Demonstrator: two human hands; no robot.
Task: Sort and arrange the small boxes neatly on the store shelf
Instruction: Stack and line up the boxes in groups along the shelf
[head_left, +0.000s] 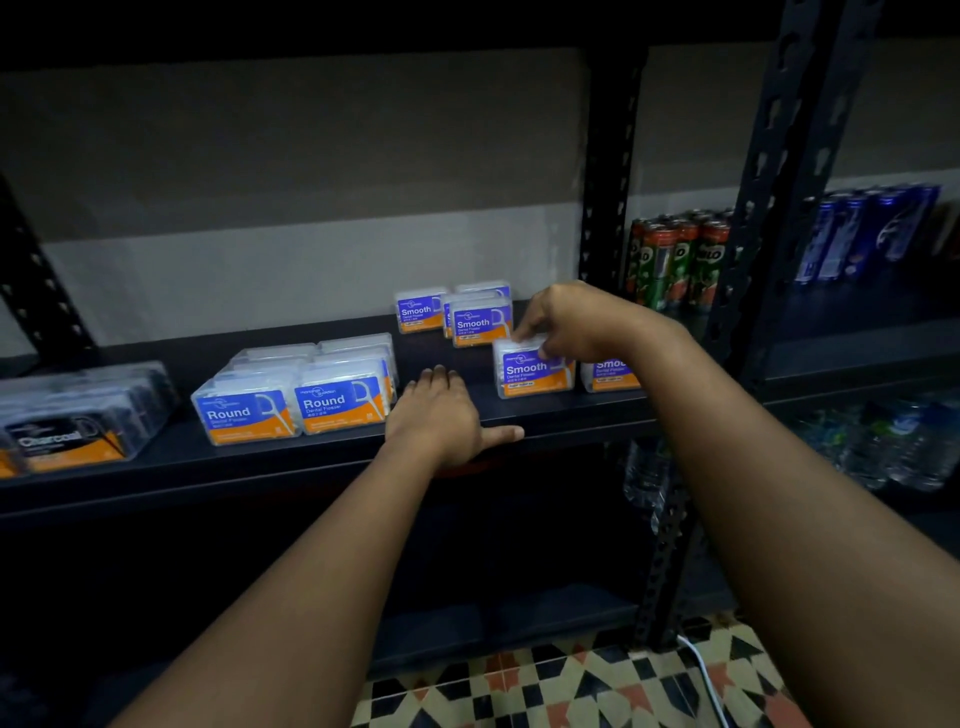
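My right hand (558, 319) grips the top of a clear "Smooth" box (530, 371) that stands on the dark shelf (561, 410), near its front edge. Another "Smooth" box (613, 375) stands just right of it, partly hidden by my wrist. Further back are more "Smooth" boxes (480, 322), one (420, 310) set slightly left. My left hand (441, 418) rests flat on the shelf, fingers straight and thumb along the front edge, just right of the "Round" boxes (296, 395). "Charcoal" boxes (78, 415) sit at far left.
A black upright post (608, 171) bounds the shelf on the right. Beyond it stand green drink cans (680, 260) and blue cans (867, 234); water bottles (893, 447) sit lower right. A patterned tile floor (597, 686) lies below.
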